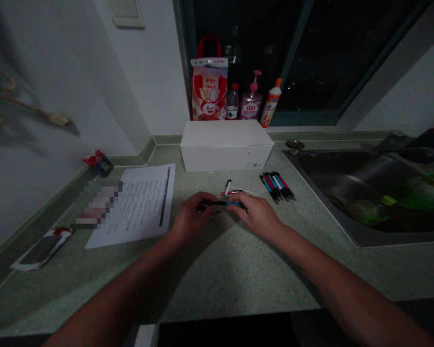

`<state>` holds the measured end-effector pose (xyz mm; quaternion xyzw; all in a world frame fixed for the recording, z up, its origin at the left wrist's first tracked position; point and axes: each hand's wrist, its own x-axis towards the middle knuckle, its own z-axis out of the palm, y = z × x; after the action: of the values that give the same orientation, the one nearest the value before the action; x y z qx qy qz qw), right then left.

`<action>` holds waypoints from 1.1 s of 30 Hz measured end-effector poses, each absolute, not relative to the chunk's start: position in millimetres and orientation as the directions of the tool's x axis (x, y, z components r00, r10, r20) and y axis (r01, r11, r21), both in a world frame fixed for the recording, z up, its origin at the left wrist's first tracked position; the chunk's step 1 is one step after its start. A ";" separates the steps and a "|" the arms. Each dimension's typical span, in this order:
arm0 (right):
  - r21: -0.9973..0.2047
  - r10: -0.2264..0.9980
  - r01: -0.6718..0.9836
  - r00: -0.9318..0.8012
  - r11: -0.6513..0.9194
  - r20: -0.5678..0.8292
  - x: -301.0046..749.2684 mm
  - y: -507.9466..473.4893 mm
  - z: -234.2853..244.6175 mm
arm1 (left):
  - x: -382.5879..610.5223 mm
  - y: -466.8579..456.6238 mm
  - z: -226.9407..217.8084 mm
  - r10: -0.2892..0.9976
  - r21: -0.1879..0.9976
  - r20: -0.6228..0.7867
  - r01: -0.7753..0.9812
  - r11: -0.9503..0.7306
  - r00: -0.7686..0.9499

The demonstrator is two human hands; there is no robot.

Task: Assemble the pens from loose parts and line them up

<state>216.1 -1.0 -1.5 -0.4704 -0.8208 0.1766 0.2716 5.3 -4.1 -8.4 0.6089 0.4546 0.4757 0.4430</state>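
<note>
My left hand [191,217] and my right hand [255,214] meet above the speckled green countertop [217,270]. Between them they hold a black and blue pen [226,204], one end in each hand. The fingers hide part of its barrel. Just beyond my hands, a red pen part [231,192] and a small white and black piece [227,187] lie on the counter. A thin pale strip, perhaps a pen refill, lies beside them. To the right of these lies a row of several assembled pens [277,186] with red, blue and black barrels.
A white cardboard box [226,147] stands behind the pens. Printed papers [141,205] lie to the left. A steel sink [361,193] holding green items is set into the counter on the right. Bottles and a red-printed bag [209,89] stand on the window ledge.
</note>
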 end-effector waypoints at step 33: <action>-0.378 0.806 0.716 -0.472 0.586 0.356 216.0 0.6 -5.3 | 3.1 -6.6 -9.2 0.966 0.908 0.172 0.348 -0.231 0.192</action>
<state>216.0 0.6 -5.3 -0.4461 -0.8534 0.0883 0.2548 3.1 -6.6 -9.2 0.6715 0.4893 0.4058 0.3807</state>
